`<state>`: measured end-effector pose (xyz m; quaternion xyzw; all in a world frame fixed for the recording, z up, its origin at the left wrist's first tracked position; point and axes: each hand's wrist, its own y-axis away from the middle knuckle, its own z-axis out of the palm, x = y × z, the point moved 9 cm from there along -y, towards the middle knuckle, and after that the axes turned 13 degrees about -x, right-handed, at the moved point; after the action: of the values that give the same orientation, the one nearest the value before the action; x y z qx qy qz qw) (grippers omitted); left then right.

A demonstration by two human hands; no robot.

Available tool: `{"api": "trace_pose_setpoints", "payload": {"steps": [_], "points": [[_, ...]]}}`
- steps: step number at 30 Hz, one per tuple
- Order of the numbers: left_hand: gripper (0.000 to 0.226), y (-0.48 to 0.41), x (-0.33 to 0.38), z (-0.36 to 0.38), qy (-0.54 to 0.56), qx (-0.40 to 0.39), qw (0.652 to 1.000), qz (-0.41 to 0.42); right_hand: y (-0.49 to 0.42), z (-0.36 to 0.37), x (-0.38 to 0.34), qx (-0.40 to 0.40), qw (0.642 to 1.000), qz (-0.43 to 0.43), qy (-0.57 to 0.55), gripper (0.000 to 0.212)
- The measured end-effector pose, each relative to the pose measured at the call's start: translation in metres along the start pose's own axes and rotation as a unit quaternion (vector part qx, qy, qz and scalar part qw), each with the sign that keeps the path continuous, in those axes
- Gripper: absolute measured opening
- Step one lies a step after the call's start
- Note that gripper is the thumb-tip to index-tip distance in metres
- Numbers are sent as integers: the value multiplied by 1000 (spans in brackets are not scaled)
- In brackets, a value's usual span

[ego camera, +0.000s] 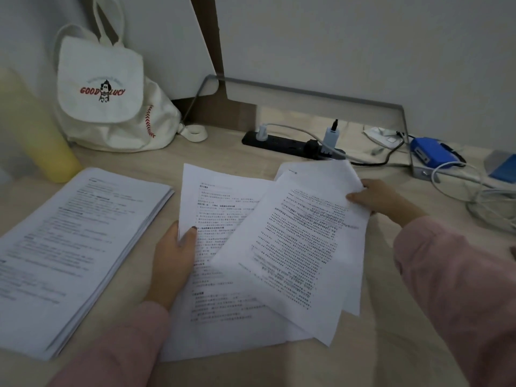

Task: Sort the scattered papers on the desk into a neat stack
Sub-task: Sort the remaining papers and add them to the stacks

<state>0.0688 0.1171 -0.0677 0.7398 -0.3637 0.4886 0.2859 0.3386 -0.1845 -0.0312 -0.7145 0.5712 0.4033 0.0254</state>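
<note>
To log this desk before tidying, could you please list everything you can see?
stack: one, white, desk's left side
sheets: at least three, white, fanned at centre
bag: one, white, back left
bottle: one, yellow, far left
power strip: one, black, back centre
box: one, blue, back right
cables: several, white, right side
desk: one, beige, beneath everything
left hand: pinches the sheets' left edge
right hand: holds the sheets' right edge

A thick, fairly even pile of printed pages point(78, 247) lies at the left; beside it one printed sheet point(223, 303), with several skewed sheets point(301, 247) fanned across its right side
</note>
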Motion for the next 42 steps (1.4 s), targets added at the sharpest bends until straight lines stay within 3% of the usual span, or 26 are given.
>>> {"api": "trace_pose_setpoints", "payload": {"steps": [3,6,9,12,16,18,22,28,32,35,39,42], "points": [[31,0,-3,-4,26,21,999,-5,33,-34,2,127,984,-21,-125,34],[37,1,-8,-11,50,46,998,-10,66,-55,9,198,927,-78,-309,37],[36,6,-14,-12,89,59,994,-8,92,-55,13,212,854,-133,-457,39],[41,17,-18,-9,129,63,990,9,111,-48,14,214,799,-190,-529,41],[46,28,-26,1,191,32,981,13,118,-2,14,137,745,-196,-623,36],[46,32,-31,9,217,11,976,-6,121,33,8,81,747,-181,-635,35],[46,41,-26,21,272,-28,962,-15,134,98,3,-16,788,-153,-596,39],[44,42,-13,24,275,-66,959,-15,159,143,5,-66,863,-107,-489,24],[13,42,-15,23,236,-32,971,-15,167,160,9,-113,881,-73,-453,22],[15,41,-18,20,181,-7,983,-28,167,147,19,-71,872,-60,-481,25],[21,43,-12,19,169,4,985,-19,162,94,53,70,848,-54,-523,44],[22,44,-12,18,166,10,986,-24,152,73,67,76,827,-56,-555,32]]}}
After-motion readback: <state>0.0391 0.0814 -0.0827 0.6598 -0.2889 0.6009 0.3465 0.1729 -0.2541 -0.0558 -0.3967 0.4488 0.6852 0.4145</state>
